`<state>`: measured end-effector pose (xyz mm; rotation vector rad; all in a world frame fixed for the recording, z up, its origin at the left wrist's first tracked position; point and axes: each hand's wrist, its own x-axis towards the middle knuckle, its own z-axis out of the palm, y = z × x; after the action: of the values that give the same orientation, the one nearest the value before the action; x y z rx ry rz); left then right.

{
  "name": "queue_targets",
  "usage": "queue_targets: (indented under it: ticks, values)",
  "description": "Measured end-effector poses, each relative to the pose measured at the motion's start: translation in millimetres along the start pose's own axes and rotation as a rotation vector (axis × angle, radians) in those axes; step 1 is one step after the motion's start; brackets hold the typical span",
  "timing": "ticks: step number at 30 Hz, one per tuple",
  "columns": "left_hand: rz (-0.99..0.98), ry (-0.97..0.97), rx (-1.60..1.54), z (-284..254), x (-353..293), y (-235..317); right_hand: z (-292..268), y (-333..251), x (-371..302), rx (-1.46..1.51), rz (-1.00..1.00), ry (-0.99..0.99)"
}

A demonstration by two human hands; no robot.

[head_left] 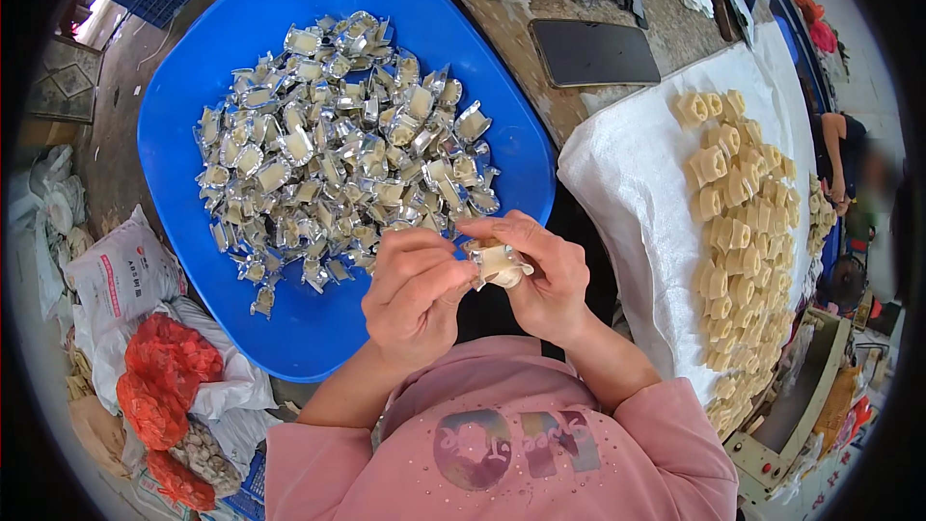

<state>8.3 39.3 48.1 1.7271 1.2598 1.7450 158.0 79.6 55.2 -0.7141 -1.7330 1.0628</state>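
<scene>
In front of my chest, both hands meet on one small cream plastic part with shiny silver edging. My left hand is closed, its thumb and fingertips pinching the part's left side. My right hand grips it from the right, with the thumb and index finger bent around it. The fingertips hide some of the part. Just beyond my hands is a large blue plastic tub, holding a heap of similar cream-and-silver parts.
A white woven sheet at right bears many plain cream parts. Behind it, a phone lies on a worn table. White sacks and red mesh bags crowd the left. Another person sits at far right.
</scene>
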Motion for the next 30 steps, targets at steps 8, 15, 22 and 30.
queue_targets:
  ticks: [8, 15, 22, 30]
  values:
    - [0.039, -0.002, 0.077, 6, -4, 3, -7, -1, -1, -0.139, -0.016, -0.088]
    - [-0.046, -0.003, 0.034, 14, -8, -3, 1, -1, -9, -0.024, 0.134, 0.025]
    - [-0.120, 0.025, -0.047, 15, -2, -12, -1, 3, -6, 0.000, 0.250, 0.013]
    - [-0.064, 0.038, -0.106, 8, 5, -4, -7, 0, -1, -0.060, 0.075, -0.103]
